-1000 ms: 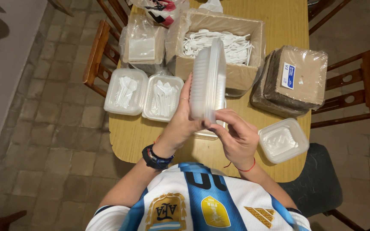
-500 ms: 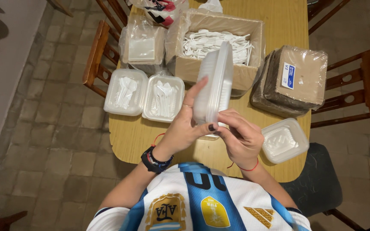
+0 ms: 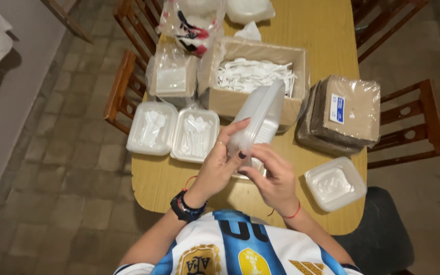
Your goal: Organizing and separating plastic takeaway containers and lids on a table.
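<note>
A stack of translucent white plastic trays (image 3: 260,114) is held tilted up over the wooden table (image 3: 154,181). My left hand (image 3: 217,165) grips its lower left side, thumb and fingers spread along the edge. My right hand (image 3: 273,175) pinches the stack's bottom end from the right. Under the hands lies another white container, mostly hidden. Two closed white containers holding plastic cutlery, one (image 3: 151,128) beside the other (image 3: 195,135), sit to the left of the hands.
A cardboard box of white plastic cutlery (image 3: 253,76) stands behind the stack. Brown wrapped packs (image 3: 345,114) lie to the right, a lidded white container (image 3: 334,183) at front right. Bagged containers (image 3: 171,76) sit back left. Wooden chairs (image 3: 120,86) flank the table.
The stack has tilted to the right and sunk lower toward the table. My left hand slid down along its side while my right hand stayed at its bottom end.
</note>
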